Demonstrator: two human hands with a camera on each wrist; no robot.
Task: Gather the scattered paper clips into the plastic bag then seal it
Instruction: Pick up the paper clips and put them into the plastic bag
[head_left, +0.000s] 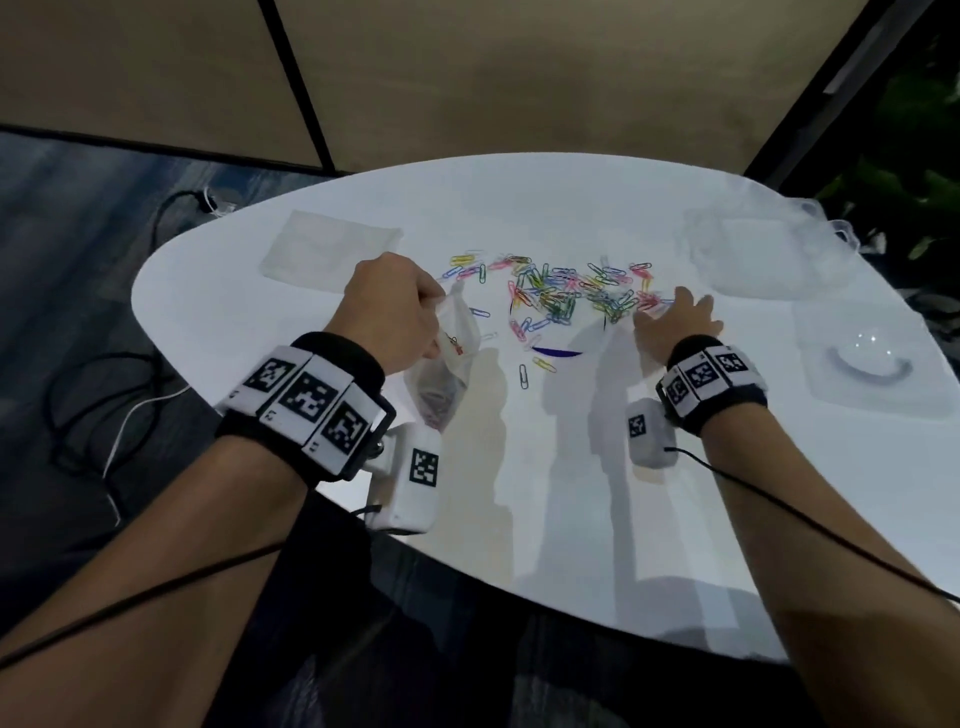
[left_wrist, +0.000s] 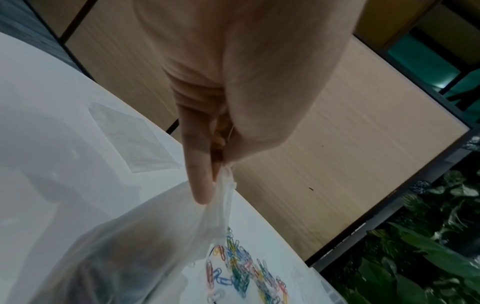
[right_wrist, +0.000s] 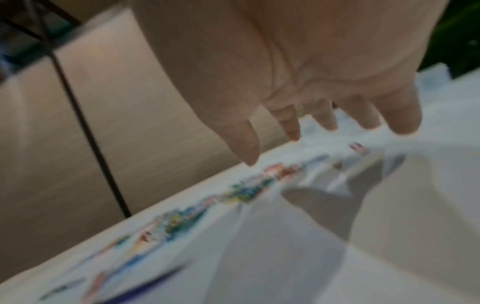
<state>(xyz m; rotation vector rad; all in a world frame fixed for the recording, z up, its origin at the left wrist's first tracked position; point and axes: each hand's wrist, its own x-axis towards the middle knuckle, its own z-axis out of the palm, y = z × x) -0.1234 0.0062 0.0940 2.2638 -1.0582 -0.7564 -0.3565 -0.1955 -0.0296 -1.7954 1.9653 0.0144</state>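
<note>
Table (head_left: 571, 493): white, it carries all things.
Plastic bag (head_left: 447, 374): hangs at 5 o'clock under the left hand (head_left: 387, 312), which pinches its rim.
Paper clips (head_left: 561, 293): scattered heap at 10 o'clock from the right hand (head_left: 675, 322), whose fingers are spread above the nearest clips.

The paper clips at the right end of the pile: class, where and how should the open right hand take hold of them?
Take the paper clips at the heap's right edge, from above and the right, where the right hand hovers with spread fingers. They lie flat and tangled on the table, so probably rake and pinch a cluster, then carry it to the bag gripped by the left hand.
</note>
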